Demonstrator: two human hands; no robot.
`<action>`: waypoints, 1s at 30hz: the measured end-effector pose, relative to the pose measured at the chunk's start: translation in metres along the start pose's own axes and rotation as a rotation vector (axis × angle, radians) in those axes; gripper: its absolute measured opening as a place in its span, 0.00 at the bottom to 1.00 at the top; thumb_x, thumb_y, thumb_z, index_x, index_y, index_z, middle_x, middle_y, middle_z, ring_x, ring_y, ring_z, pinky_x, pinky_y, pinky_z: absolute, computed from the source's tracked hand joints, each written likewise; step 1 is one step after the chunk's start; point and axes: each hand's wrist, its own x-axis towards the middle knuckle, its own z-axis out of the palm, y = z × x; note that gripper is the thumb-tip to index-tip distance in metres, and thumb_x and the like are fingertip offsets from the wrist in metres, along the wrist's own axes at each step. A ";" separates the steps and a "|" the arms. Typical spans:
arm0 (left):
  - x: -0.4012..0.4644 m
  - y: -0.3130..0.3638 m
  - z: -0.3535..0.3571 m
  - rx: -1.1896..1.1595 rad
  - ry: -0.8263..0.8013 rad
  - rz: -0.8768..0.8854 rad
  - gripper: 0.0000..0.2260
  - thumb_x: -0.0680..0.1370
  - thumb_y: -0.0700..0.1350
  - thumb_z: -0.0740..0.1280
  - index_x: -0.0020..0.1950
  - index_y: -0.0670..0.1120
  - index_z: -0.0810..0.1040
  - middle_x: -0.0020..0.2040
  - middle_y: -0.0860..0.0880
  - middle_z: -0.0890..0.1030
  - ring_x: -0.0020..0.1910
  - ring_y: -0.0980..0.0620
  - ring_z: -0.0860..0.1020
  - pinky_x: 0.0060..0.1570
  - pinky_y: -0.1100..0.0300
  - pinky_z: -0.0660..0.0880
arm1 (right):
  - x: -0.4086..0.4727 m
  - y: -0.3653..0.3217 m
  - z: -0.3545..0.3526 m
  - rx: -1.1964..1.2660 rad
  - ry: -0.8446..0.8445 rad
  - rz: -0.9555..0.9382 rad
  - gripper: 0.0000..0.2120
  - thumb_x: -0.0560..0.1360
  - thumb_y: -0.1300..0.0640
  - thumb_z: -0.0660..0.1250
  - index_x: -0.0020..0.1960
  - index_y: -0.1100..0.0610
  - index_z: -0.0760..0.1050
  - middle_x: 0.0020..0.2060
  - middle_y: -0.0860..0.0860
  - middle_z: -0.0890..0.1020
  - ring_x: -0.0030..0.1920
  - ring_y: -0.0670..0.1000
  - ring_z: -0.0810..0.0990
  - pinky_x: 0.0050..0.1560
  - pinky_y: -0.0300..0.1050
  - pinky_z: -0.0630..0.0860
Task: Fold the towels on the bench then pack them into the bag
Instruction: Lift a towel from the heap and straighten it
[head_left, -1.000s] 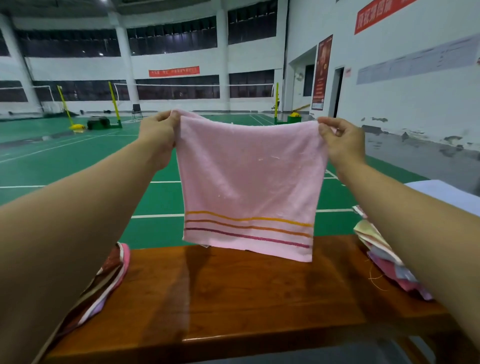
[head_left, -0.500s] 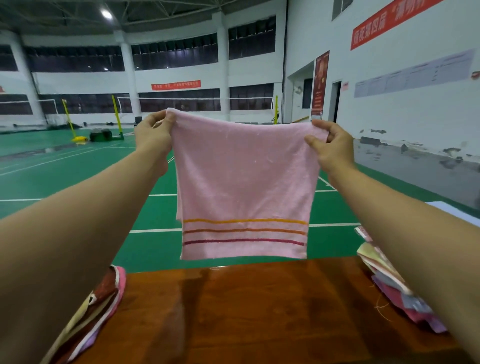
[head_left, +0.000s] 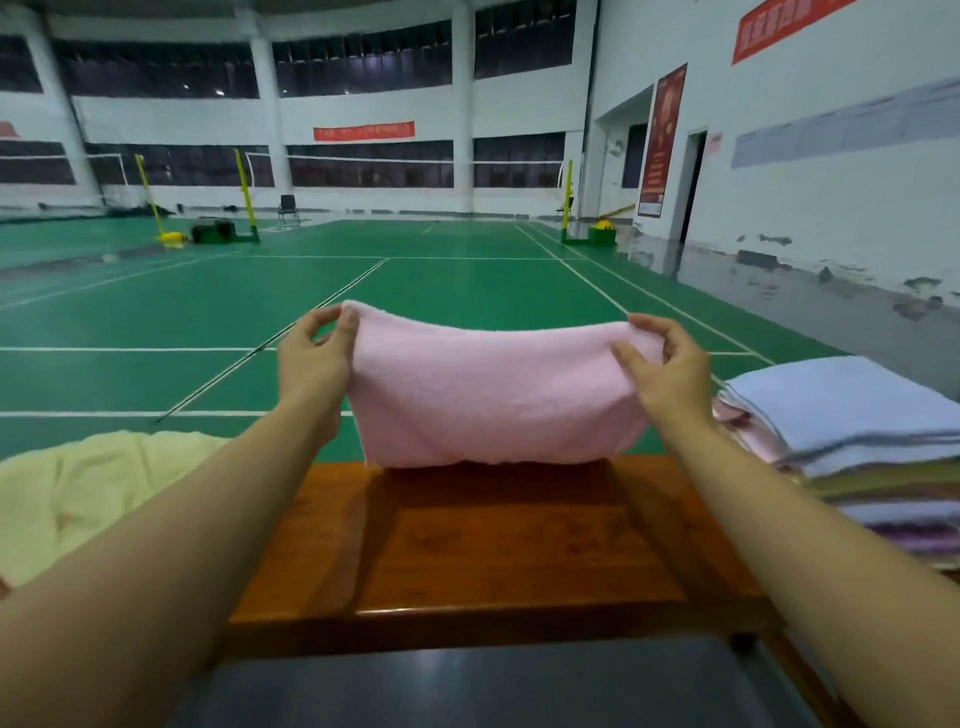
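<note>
A pink towel (head_left: 493, 395) hangs between my hands over the far edge of the brown wooden bench (head_left: 493, 551), its lower edge touching the bench top. My left hand (head_left: 317, 358) pinches the towel's top left corner. My right hand (head_left: 665, 364) pinches the top right corner. The towel's striped end is out of sight and it looks half as tall as before. No bag is in view.
A stack of folded towels (head_left: 852, 431), light blue on top, sits at the right end of the bench. A crumpled pale yellow towel (head_left: 88, 488) lies at the left. Beyond the bench lies a green court floor (head_left: 441, 291).
Both hands came down from chest height to just above the bench. The towel, which hung full length with its stripes showing, now rests on the bench edge with the stripes hidden.
</note>
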 end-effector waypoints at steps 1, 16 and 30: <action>-0.011 -0.007 -0.008 0.068 -0.009 0.036 0.08 0.81 0.52 0.69 0.56 0.51 0.80 0.40 0.51 0.79 0.36 0.54 0.73 0.36 0.59 0.70 | -0.012 0.003 -0.003 -0.020 -0.022 -0.001 0.15 0.76 0.58 0.75 0.60 0.49 0.78 0.55 0.45 0.81 0.58 0.47 0.79 0.61 0.40 0.75; -0.103 -0.099 -0.080 0.640 -0.138 -0.055 0.09 0.83 0.48 0.64 0.58 0.44 0.77 0.54 0.43 0.82 0.56 0.42 0.79 0.54 0.53 0.71 | -0.140 0.046 -0.029 -0.432 -0.370 0.173 0.15 0.76 0.56 0.74 0.61 0.51 0.78 0.61 0.47 0.81 0.62 0.51 0.78 0.61 0.41 0.70; -0.040 -0.117 -0.036 0.801 -0.220 -0.010 0.09 0.85 0.51 0.57 0.59 0.48 0.71 0.48 0.46 0.80 0.48 0.41 0.78 0.47 0.51 0.68 | -0.083 0.079 0.007 -0.583 -0.360 0.157 0.16 0.77 0.54 0.71 0.64 0.52 0.76 0.62 0.49 0.81 0.64 0.54 0.77 0.64 0.49 0.72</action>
